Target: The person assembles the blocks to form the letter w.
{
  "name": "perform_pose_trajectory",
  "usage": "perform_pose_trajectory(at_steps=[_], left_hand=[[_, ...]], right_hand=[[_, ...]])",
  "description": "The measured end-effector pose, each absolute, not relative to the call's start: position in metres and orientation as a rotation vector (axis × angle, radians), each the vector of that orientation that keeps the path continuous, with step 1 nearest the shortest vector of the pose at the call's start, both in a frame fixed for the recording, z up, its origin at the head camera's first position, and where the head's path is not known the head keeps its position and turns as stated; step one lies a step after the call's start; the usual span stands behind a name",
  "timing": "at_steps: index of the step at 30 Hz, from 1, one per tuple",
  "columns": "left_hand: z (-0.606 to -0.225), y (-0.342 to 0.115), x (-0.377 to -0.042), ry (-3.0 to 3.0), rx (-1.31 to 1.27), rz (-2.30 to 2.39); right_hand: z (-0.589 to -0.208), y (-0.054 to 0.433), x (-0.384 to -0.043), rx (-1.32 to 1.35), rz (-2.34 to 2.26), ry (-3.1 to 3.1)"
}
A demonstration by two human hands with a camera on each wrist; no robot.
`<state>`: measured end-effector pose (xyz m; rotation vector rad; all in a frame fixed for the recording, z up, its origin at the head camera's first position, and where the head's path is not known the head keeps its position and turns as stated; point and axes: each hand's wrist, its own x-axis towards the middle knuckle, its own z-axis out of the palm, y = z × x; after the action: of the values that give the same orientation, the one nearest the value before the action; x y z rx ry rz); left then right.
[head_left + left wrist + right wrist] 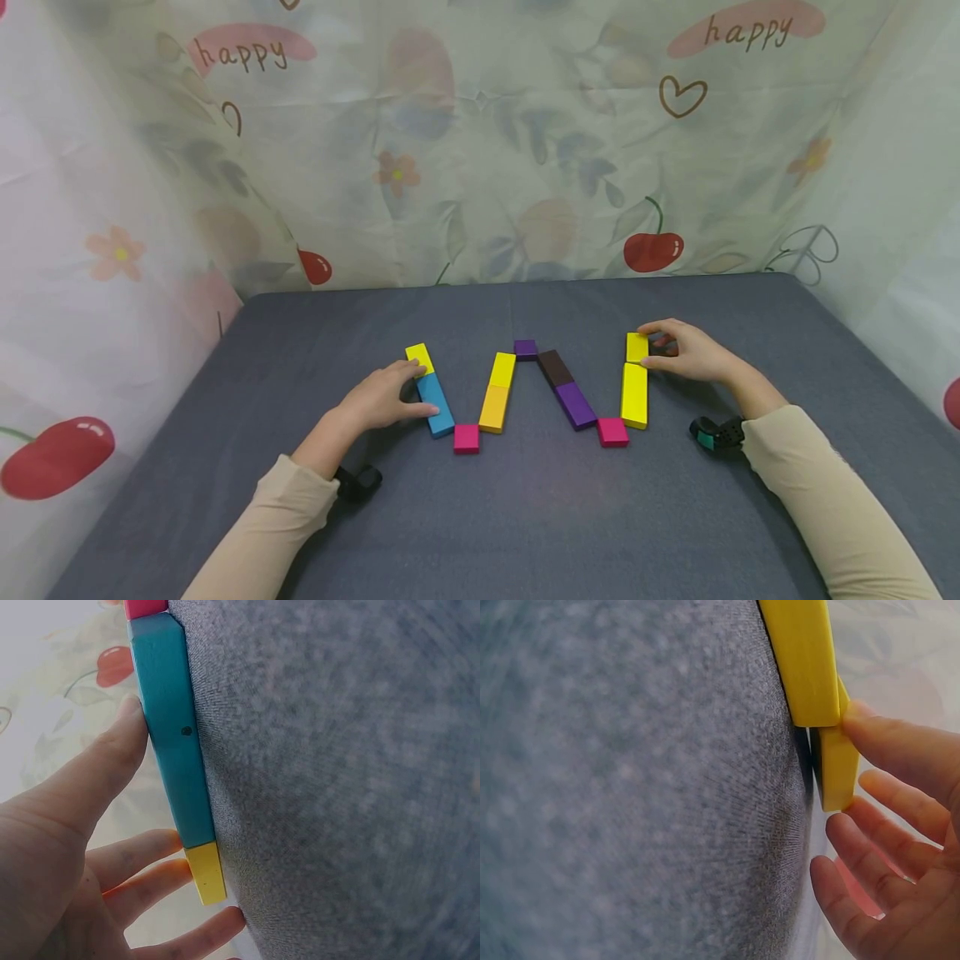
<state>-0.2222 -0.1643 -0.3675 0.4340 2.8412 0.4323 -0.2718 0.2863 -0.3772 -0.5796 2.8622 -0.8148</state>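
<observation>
Coloured blocks form a zigzag row on the table. My left hand (pixel 381 396) lies along the row's left arm. Its thumb touches the blue block (pixel 435 405), and its fingertips are at the small yellow block (pixel 420 357) above that; in the left wrist view, the fingers look extended and spread. On the right, my right hand (pixel 693 352) pinches a small yellow block (pixel 637 347) between thumb and index finger. A longer yellow block (pixel 634 395) adjoins its near end. In the right wrist view, the pinched yellow block (pixel 838 769) shows a narrow gap from the table surface.
Between the hands stand a pink block (pixel 467 439), a yellow block (pixel 502 369), an orange block (pixel 494 408), a small purple block (pixel 526 350), a brown block (pixel 554 367), a longer purple block (pixel 575 405) and another pink block (pixel 612 432). Grey cloth (pixel 510 525) covers the table.
</observation>
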Motion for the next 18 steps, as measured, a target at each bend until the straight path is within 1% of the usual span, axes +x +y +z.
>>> perform_pose_trajectory(at_steps=[18], left_hand=[[-0.3678, -0.1642, -0.2226, 2.843, 0.43, 0.423]], right_hand=[[-0.377, 0.2842, -0.2706, -0.573, -0.828, 2.848]])
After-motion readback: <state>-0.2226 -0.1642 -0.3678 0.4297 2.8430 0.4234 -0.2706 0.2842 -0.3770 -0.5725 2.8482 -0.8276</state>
